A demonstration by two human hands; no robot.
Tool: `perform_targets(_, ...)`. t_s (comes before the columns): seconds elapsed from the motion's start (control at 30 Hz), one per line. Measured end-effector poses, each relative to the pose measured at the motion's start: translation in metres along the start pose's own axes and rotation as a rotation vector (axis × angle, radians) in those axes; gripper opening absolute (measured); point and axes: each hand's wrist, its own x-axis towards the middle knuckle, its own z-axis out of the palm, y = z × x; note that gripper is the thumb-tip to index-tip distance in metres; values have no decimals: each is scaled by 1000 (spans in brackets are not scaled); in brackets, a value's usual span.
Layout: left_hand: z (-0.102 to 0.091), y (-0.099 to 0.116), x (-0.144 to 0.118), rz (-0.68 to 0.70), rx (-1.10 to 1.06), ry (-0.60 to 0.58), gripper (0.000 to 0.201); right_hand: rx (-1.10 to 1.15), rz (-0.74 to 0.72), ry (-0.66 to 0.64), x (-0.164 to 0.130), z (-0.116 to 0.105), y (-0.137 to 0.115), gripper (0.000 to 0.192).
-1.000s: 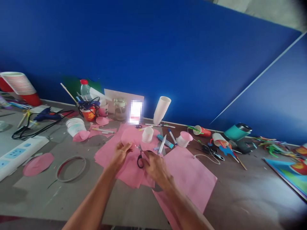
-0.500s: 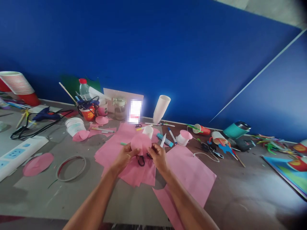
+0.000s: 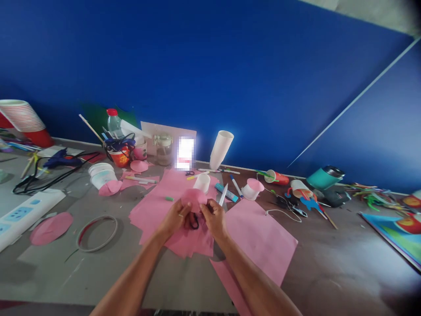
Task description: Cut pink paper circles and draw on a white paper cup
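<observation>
Between my hands is a round piece of pink paper (image 3: 194,199), tilted away from me. My left hand (image 3: 175,216) pinches its left edge, with the thumb on top. At its right edge my right hand (image 3: 213,218) is closed on the same paper. Scissors with dark handles (image 3: 194,221) show just below the paper, between the hands; whether a hand touches them I cannot tell. A white paper cup (image 3: 201,182) stands right behind the disc. Under everything lie layered pink sheets (image 3: 149,215).
To the right are a larger pink sheet (image 3: 263,237), a glue stick (image 3: 226,192) and a white cup topped with pink paper (image 3: 252,189). On the left lie a tape ring (image 3: 97,249), a pink circle (image 3: 51,228) and a power strip (image 3: 28,215). Stacked white cups (image 3: 221,149) lean at the back.
The pink paper disc has tipped back and come slightly lower, so more of the white cup behind it shows. Both hands keep hold of its edges.
</observation>
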Motion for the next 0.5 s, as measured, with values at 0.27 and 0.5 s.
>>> perform_targets(0.27, -1, 14, -5, -51, 29, -97, 51, 101, 58, -47, 2, 3, 10, 33)
perform_targets(0.5, -3, 12, -4, -50, 54, -5, 50, 141, 40, -120, -3, 1, 2, 33)
